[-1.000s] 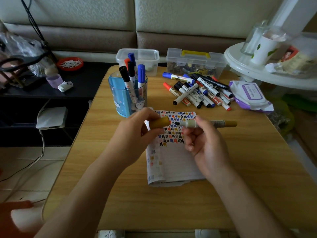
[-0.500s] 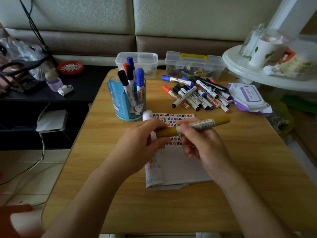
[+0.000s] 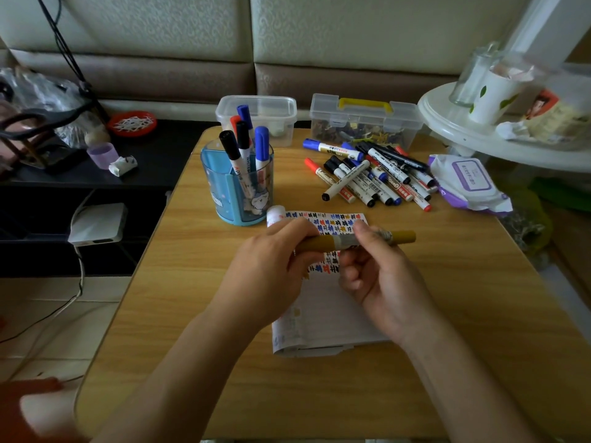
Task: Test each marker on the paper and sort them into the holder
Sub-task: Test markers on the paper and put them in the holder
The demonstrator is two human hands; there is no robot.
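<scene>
Both hands hold a gold marker [image 3: 399, 237] level above the paper [image 3: 326, 302], cap pushed on. My left hand [image 3: 271, 270] grips the capped left end. My right hand [image 3: 380, 276] pinches the barrel near its middle. The paper lies on the wooden table [image 3: 463, 346], its top rows filled with coloured test marks. A blue holder [image 3: 224, 190] stands to the upper left of the paper with several markers upright in it. A pile of loose markers [image 3: 367, 177] lies behind the paper at the right.
Two clear plastic boxes [image 3: 275, 110] [image 3: 364, 123] stand at the table's back edge. A purple wet-wipe pack [image 3: 467, 183] lies at the right. A white round stand [image 3: 499, 135] with cups overhangs the back right corner. A white roll [image 3: 275, 215] sits by the holder.
The cap in my left hand was apart from the marker, then was pushed onto its tip. The marker now is held closed and nearly level.
</scene>
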